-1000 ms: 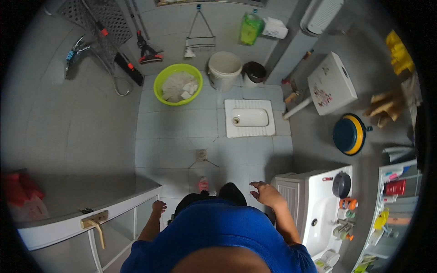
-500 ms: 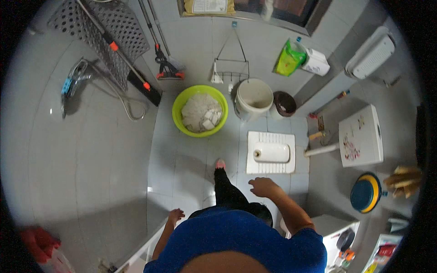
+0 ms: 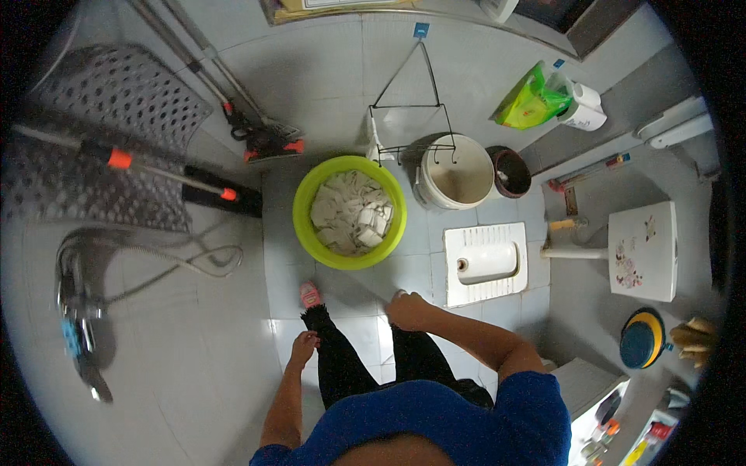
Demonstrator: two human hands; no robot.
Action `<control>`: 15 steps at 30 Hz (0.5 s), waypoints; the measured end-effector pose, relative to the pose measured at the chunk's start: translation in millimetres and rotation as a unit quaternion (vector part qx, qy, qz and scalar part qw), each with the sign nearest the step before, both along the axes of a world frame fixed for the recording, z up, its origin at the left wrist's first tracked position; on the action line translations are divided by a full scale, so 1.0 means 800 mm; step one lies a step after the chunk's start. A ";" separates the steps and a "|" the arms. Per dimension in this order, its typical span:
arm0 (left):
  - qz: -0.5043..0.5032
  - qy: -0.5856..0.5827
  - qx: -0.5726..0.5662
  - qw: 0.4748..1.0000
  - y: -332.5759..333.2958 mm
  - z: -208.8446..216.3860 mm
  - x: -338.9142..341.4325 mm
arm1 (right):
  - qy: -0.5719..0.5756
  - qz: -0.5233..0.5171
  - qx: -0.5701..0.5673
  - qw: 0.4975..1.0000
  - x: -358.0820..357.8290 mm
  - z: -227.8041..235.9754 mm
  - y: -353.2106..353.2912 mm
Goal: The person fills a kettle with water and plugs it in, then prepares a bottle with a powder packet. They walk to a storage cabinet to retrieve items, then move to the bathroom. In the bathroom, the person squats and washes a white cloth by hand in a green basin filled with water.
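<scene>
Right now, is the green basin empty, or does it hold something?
Not empty: crumpled white pieces lie inside the green basin.

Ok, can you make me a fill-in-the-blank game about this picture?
1. The round basin on the floor is coloured ____.
2. In the picture, the basin stands to the ____ of the white bucket.
3. The person's shirt is coloured ____.
4. Of the left hand and right hand, the ____ one is nearer the squat toilet.

Missing words: green; left; blue; right.

right shoe (image 3: 400, 293) mostly hidden behind right hand (image 3: 412, 313)
</scene>
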State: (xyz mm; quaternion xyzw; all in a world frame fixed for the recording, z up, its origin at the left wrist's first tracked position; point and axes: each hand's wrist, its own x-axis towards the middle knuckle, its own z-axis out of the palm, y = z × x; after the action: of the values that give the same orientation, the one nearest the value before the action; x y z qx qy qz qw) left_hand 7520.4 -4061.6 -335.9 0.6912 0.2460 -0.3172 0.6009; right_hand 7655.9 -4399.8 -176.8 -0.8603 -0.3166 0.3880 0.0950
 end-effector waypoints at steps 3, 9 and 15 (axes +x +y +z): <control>-0.034 0.007 -0.035 0.999 0.039 -0.062 0.106 | 0.068 -0.203 0.101 0.972 0.012 -0.112 0.020; -0.502 -0.168 0.391 0.753 0.180 -0.328 0.261 | 0.336 -0.742 0.155 0.559 0.034 -0.431 0.019; -0.132 0.020 0.256 0.957 0.118 -0.419 0.440 | 0.112 -0.790 0.026 0.602 0.085 -0.631 -0.017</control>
State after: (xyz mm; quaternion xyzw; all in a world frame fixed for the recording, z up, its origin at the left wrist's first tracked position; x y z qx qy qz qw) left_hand 7872.7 -3967.3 -671.2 0.8416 0.2380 -0.3338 0.3515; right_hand 7724.2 -4413.1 -681.4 -0.7222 0.4900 0.2463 0.4216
